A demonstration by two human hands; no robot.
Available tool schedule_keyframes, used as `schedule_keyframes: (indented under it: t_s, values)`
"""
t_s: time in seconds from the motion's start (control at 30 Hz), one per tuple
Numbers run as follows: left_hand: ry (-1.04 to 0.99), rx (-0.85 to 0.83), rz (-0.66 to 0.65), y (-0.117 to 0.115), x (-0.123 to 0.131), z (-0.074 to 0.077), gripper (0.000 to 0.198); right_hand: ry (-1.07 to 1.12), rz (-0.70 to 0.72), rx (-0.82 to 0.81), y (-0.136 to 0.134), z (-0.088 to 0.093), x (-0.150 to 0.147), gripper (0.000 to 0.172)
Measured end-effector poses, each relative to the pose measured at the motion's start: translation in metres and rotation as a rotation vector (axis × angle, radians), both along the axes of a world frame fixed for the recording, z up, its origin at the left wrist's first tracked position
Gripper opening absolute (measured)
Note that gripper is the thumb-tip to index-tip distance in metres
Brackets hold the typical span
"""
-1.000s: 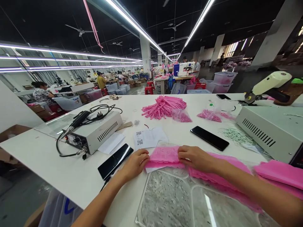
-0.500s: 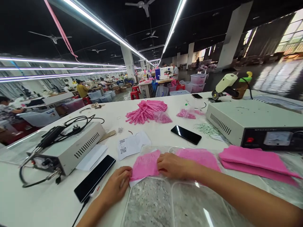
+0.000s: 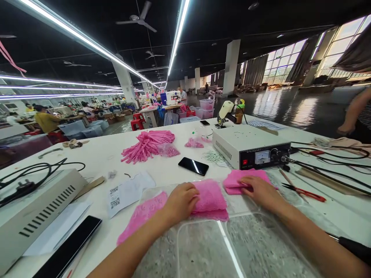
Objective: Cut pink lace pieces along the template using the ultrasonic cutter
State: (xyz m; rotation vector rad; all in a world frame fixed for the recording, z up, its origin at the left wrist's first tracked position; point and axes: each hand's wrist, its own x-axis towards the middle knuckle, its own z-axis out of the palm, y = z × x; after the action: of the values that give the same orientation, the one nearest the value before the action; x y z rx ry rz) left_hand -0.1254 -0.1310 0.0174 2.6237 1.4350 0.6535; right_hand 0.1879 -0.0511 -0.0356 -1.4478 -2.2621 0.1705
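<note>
My left hand (image 3: 183, 201) is closed at the left edge of the middle stack of pink lace pieces (image 3: 211, 195), fingers curled together over it. To its left, partly behind my forearm, lies another pink lace piece (image 3: 142, 214). My right hand (image 3: 259, 189) pinches the near side of a folded pile of pink fabric (image 3: 233, 179) between thumb and fingers. All three lie in a row along a clear plastic sheet with a grey surface (image 3: 199, 247). My fingertips partly hide the fabric they grip.
Beyond the fabric lie a black phone (image 3: 193, 166), pink straps (image 3: 147, 144) and a printed paper (image 3: 127, 191). A metal control box (image 3: 249, 144) stands at the back right, another box (image 3: 43, 212) at left. Red-handled scissors (image 3: 307, 192) lie right. A person's arm (image 3: 355, 112) shows far right.
The view has swung right. My right hand has gone from the left lace piece to the right-hand pile. My left hand has moved from the left piece to the middle stack.
</note>
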Motion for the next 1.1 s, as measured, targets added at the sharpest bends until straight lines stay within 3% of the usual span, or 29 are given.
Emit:
schedule_keyframes:
  t_s: [0.17,0.33,0.57,0.87,1.1]
  values:
    - [0.087,-0.090,-0.060,0.051,0.072,-0.006,0.019,-0.033,-0.015,-0.006,-0.002,-0.018,0.003,0.017]
    - [0.173,-0.173,-0.078,0.076,0.110,-0.017,0.029,-0.026,-0.045,-0.045,0.003,-0.019,0.004,0.020]
    - [0.211,-0.201,-0.057,0.095,0.115,-0.020,0.029,0.013,-0.049,-0.098,0.004,-0.016,0.006,0.022]
    - [0.214,-0.170,-0.103,0.095,0.126,-0.017,0.030,0.013,-0.083,-0.133,0.002,-0.009,0.002,0.023]
    - [0.182,-0.129,-0.131,0.105,0.127,-0.015,0.029,0.049,-0.090,-0.050,-0.006,-0.004,-0.002,0.023]
